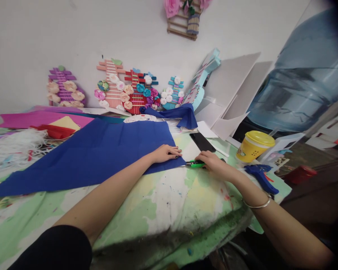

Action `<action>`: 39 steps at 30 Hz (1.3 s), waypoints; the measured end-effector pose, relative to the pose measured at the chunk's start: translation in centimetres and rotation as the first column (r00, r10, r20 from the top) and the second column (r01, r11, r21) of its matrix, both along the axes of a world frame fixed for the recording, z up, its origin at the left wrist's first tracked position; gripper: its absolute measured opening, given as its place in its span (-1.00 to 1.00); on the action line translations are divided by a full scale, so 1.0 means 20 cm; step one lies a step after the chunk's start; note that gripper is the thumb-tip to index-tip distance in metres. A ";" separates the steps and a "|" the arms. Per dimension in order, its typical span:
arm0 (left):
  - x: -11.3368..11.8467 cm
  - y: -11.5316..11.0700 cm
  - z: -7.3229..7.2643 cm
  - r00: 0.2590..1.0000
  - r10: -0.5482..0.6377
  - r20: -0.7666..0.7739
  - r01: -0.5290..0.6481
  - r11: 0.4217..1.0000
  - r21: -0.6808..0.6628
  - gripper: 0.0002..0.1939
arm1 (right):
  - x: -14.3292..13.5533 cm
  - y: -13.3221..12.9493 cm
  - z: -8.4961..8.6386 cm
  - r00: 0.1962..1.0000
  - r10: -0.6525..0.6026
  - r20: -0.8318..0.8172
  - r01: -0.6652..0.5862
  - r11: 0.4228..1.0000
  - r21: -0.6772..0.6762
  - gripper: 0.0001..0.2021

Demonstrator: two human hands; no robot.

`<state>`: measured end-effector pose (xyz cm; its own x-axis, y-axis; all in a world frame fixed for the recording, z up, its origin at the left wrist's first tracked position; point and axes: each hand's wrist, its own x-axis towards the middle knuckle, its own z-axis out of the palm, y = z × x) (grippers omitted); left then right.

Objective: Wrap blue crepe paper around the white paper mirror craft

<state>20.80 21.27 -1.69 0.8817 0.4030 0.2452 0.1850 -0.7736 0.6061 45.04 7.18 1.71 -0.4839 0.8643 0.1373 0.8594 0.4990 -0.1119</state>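
Cloth-covered surface (pixel 163 202), blotchy green and white, plain wall (pixel 30 30) behind; thin, matte blue sheet (pixel 107 153) with faint creases lies across its left and middle. Hands apart: left hand (pixel 169 153) palm-down, fingers extended on the sheet near its right corner, right hand (pixel 210 162) curled round a slim green-and-black cutting tool (pixel 197 164), tip at that corner. Open room between sheet and rounded front edge; flat black phone (pixel 202 142) just beyond right hand.

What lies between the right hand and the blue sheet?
In the head view, a green cutter lies there: the right hand holds it, and its metal tip is at the near-right corner of the blue sheet.
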 end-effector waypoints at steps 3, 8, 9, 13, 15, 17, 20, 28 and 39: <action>0.00 0.00 0.00 1.000 -0.002 -0.005 0.002 1.000 0.002 -0.70 | -0.03 0.01 0.00 1.000 0.017 0.006 -0.017 1.000 0.000 -0.54; 0.00 -0.01 0.01 1.000 0.004 -0.012 -0.003 1.000 0.007 -0.71 | -0.04 -0.02 0.01 1.000 0.026 0.007 -0.026 1.000 0.004 -0.54; 0.00 -0.01 0.01 1.000 0.005 -0.014 -0.005 1.000 0.008 -0.71 | -0.03 -0.03 0.01 1.000 0.028 0.008 -0.028 1.000 0.004 -0.52; 0.00 -0.01 0.02 1.000 0.010 -0.017 -0.010 1.000 0.001 -0.72 | 0.01 -0.07 0.03 1.000 0.018 0.022 -0.017 1.000 -0.013 -0.52; 0.00 -0.01 0.02 1.000 0.013 -0.016 -0.013 1.000 -0.004 -0.72 | 0.02 -0.08 0.03 0.999 -0.001 0.032 0.002 1.000 -0.023 -0.52; 0.00 -0.01 0.02 1.000 0.015 -0.013 -0.015 1.000 -0.009 -0.72 | 0.02 -0.07 0.03 0.999 -0.017 0.042 0.018 1.000 -0.025 -0.51; 0.00 -0.01 0.02 1.000 0.013 -0.007 -0.013 1.000 -0.017 -0.71 | 0.00 -0.04 0.02 0.999 -0.013 0.046 0.014 1.000 -0.015 -0.53; 0.00 -0.01 0.02 1.000 0.007 -0.006 -0.007 1.000 -0.025 -0.70 | -0.09 0.03 0.00 0.999 0.044 0.029 -0.043 0.999 -0.004 -0.54; 0.00 -0.01 0.02 1.000 0.013 -0.019 -0.013 1.000 -0.028 -0.72 | -0.05 -0.09 0.03 0.999 0.028 0.021 -0.028 0.999 -0.016 -0.51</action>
<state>20.82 21.14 -1.38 0.8807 0.4212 0.2168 0.2066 -0.7534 0.6242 44.13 5.42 2.32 -0.5107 0.8523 0.1130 0.8473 0.5212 -0.1017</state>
